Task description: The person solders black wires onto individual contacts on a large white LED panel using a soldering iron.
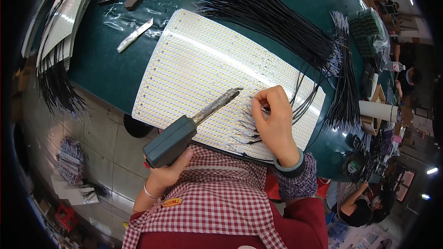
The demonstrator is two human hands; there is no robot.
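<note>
Soldering gun [170,142] fills my left hand [170,173], likely heavy; hold behind its barrel [213,109]. My right hand [275,117] curls narrow, contents unclear.

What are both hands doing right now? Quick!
Left hand: closed, holding a soldering tool.
Right hand: curled; can't tell if it's gripping anything.

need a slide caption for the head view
Left hand gripping a soldering iron over a white LED panel, right hand beside black wires.

Here lies the pale panel [203,55], aslant, rows of tiny yellow dots! Over it points the boxy grey soldering iron [173,140], black wires [303,105] sprawling across the panel's right side.
</note>
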